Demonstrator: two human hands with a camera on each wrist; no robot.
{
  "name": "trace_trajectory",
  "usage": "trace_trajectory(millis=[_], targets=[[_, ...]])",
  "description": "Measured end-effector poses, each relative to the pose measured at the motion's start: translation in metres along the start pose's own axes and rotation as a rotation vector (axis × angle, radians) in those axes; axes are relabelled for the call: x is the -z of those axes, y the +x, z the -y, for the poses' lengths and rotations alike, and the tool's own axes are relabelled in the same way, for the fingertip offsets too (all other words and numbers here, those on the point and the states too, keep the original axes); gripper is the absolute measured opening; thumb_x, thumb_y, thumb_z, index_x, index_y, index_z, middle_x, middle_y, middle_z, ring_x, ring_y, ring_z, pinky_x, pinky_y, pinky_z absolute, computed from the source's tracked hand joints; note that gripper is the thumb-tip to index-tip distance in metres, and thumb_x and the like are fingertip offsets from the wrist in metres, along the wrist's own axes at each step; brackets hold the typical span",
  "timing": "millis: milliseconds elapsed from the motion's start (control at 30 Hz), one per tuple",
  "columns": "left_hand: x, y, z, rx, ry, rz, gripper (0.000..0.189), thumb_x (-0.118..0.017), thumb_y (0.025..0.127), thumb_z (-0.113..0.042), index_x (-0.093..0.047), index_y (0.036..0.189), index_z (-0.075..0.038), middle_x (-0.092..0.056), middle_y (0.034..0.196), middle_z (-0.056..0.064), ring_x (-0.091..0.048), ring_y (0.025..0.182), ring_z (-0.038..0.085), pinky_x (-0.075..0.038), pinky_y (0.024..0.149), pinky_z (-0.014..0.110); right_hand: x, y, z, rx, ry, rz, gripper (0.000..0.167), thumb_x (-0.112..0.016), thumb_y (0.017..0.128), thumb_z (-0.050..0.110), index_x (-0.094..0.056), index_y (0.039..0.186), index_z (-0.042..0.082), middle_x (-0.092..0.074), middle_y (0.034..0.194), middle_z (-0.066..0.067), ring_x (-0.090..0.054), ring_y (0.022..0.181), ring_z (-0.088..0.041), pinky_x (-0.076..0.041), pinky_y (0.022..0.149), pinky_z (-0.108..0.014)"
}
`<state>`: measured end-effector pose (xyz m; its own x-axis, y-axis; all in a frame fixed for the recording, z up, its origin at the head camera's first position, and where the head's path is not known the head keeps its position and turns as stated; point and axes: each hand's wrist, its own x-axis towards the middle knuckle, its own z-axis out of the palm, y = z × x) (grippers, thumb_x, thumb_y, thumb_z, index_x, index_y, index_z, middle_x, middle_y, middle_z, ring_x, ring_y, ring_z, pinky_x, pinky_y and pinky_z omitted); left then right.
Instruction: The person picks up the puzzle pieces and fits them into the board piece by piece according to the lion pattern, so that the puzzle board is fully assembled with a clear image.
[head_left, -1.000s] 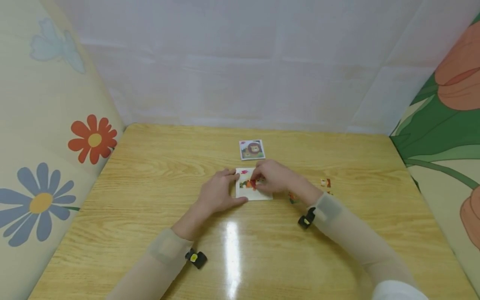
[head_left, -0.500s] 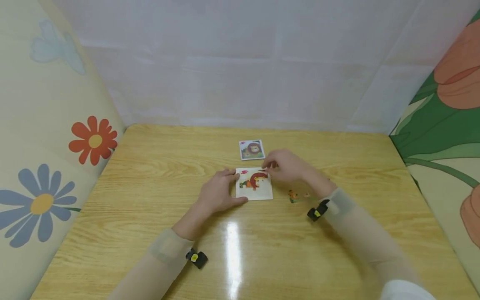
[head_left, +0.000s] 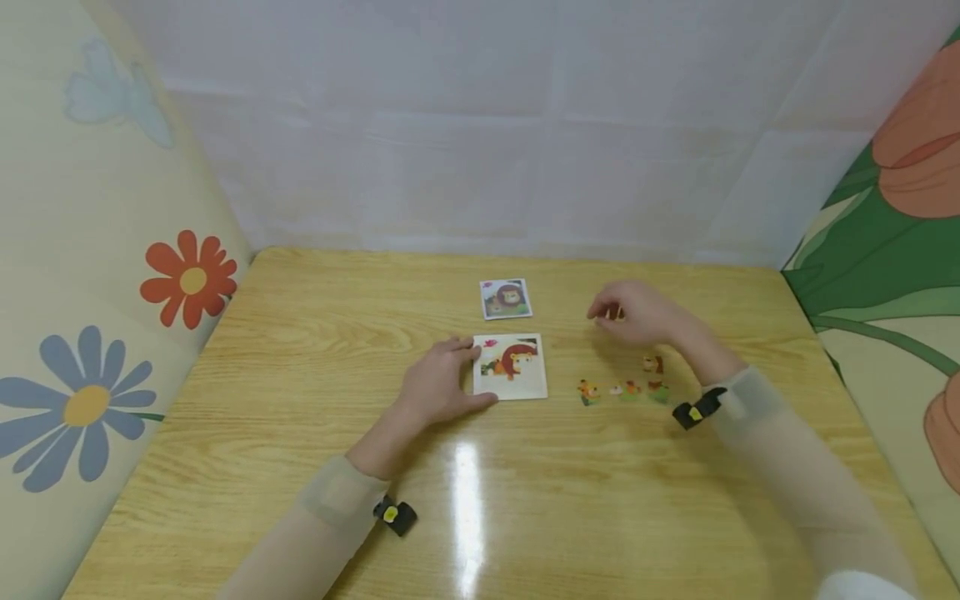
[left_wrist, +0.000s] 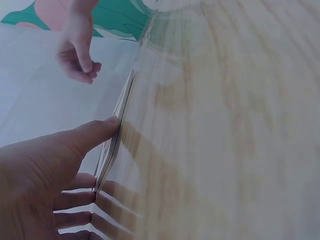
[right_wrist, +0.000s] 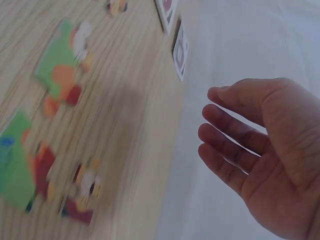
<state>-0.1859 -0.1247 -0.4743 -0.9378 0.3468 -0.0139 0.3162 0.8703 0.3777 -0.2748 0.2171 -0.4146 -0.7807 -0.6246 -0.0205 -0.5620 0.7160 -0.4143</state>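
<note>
- L hand [head_left: 437, 386]: at L side of puzzle board [head_left: 525, 385]; grip spread wide, thumb tip on the board's near edge by the L corner, fingertips touching its L edge. L-wrist view agrees: thumb & fingers meet the thin edge of the board.
- Puzzle board: flat on desk [head_left: 337, 350], approx. centre; partial lion pic (red mane, pale face, pink spot at far L) across upper part, lower strip white. It lies just R of the L grip, and well L of & nearer the person than the R grip.
- R hand [head_left: 636, 313]: raised over desk, beyond the loose pcs and apart from the board; grip loosely curled, moderate gap btw thumb & fingers, cf. R-wrist view.
- Lion card [head_left: 506, 299]: flat, just beyond board, not touching it; smaller than board, w/ full lion pic. Lies L of R hand.
- Loose pcs [head_left: 587, 393]: four, R of board; three in a rough row L–R, the fourth beyond the row's R end. All nearer the person than the R hand; multicoloured (orange, green, red etc.).
- Bkgd: white cloth [head_left: 510, 133] behind desk; floral panel [head_left: 82, 267] at L, leaf-and-flower panel [head_left: 885, 250] at R.
</note>
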Motion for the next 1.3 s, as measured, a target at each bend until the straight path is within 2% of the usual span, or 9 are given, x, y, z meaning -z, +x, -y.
trace_trajectory(millis=[267, 533, 700, 933, 1100, 1300], targets=[[0.0, 0.0, 0.0, 0.003, -0.001, -0.001, 0.085, -0.085, 0.083, -0.056, -0.063, 0.147, -0.005, -0.055, 0.16, 0.016, -0.047, 0.153, 0.039, -0.046, 0.121, 0.058, 0.002, -0.028, -0.024, 0.008, -0.041, -0.004, 0.015, -0.067, 0.1, 0.005, -0.079, 0.11, 0.001, -0.076, 0.101, -0.011, -0.071, 0.088, -0.022, -0.064, 0.079, -0.043], [0.0, 0.0, 0.0, 0.01, -0.002, 0.005, 0.086, -0.086, 0.083, -0.057, -0.062, 0.147, -0.006, -0.054, 0.161, 0.015, -0.046, 0.154, 0.038, -0.046, 0.121, 0.058, -0.003, -0.051, -0.041, -0.054, -0.084, -0.014, 0.012, -0.071, 0.097, 0.005, -0.079, 0.105, 0.003, -0.076, 0.094, -0.007, -0.067, 0.083, -0.017, -0.061, 0.075, -0.038], [0.0, 0.0, 0.001, 0.009, 0.0, 0.001, 0.086, -0.085, 0.083, -0.057, -0.062, 0.148, -0.006, -0.054, 0.161, 0.015, -0.047, 0.153, 0.039, -0.049, 0.119, 0.06, -0.01, -0.064, -0.048, -0.09, -0.088, 0.009, 0.011, -0.077, 0.093, 0.008, -0.08, 0.104, 0.005, -0.075, 0.094, -0.005, -0.068, 0.085, -0.016, -0.06, 0.076, -0.038], [-0.001, -0.001, 0.001, 0.002, 0.0, -0.01, 0.086, -0.085, 0.083, -0.057, -0.062, 0.148, -0.007, -0.055, 0.16, 0.016, -0.048, 0.152, 0.039, -0.051, 0.115, 0.061, -0.015, -0.073, -0.048, -0.101, -0.079, 0.017, 0.027, -0.083, 0.088, 0.013, -0.078, 0.11, -0.001, -0.078, 0.103, -0.011, -0.074, 0.093, -0.024, -0.065, 0.085, -0.046], [-0.001, -0.001, 0.001, 0.001, -0.004, -0.01, 0.085, -0.085, 0.084, -0.056, -0.062, 0.148, -0.007, -0.055, 0.16, 0.016, -0.048, 0.152, 0.039, -0.053, 0.113, 0.062, -0.016, -0.077, -0.049, -0.09, -0.091, 0.009, 0.026, -0.084, 0.088, 0.014, -0.079, 0.109, 0.001, -0.077, 0.101, -0.009, -0.073, 0.091, -0.022, -0.064, 0.083, -0.044], [0.0, -0.001, 0.0, 0.009, -0.015, -0.005, 0.085, -0.085, 0.084, -0.056, -0.062, 0.148, -0.006, -0.054, 0.161, 0.016, -0.047, 0.153, 0.039, -0.051, 0.115, 0.062, -0.014, -0.08, -0.047, -0.072, -0.096, 0.041, 0.026, -0.085, 0.087, 0.011, -0.079, 0.111, 0.003, -0.077, 0.102, -0.007, -0.073, 0.092, -0.02, -0.064, 0.084, -0.044]])
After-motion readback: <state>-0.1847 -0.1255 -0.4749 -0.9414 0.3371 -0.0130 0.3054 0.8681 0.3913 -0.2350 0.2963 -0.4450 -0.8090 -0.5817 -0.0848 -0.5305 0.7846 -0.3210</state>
